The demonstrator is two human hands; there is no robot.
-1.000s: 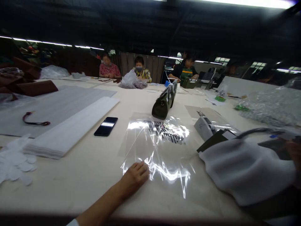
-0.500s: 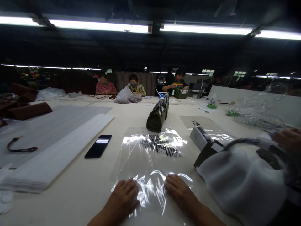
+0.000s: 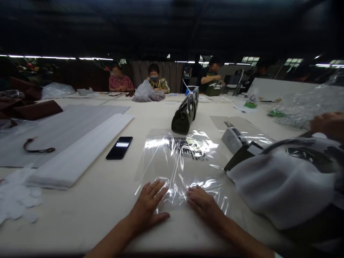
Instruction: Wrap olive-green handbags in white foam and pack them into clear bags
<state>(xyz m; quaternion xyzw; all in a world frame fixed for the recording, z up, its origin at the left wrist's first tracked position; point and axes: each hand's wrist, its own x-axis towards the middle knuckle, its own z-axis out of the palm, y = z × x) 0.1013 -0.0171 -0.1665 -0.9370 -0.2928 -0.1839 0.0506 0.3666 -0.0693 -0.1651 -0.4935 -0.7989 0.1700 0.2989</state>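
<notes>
A person's left hand [image 3: 149, 204] and right hand [image 3: 201, 202] are pressing flat, fingers spread and gripping nothing, on the near edge of a clear plastic bag with black printing [image 3: 182, 157], which is lying in the middle of the long cream bench [image 3: 107, 215]. Just beyond the bag, a row of dark green barrel-shaped handbags [image 3: 185, 116] is running away from the camera. A black smartphone [image 3: 119, 147] is resting face up to the left of the bag, beside a long stack of white sheets [image 3: 80, 150], with a dark looped strap [image 3: 36, 148] and loose white round pads [image 3: 16, 200] farther left. To the right, a bulky bundle of white foam wrap [image 3: 279, 186] is crowding the bag's edge, and a co-worker's hand [image 3: 326, 125] is reaching in above it. Other people are sitting at the bench's far end.
</notes>
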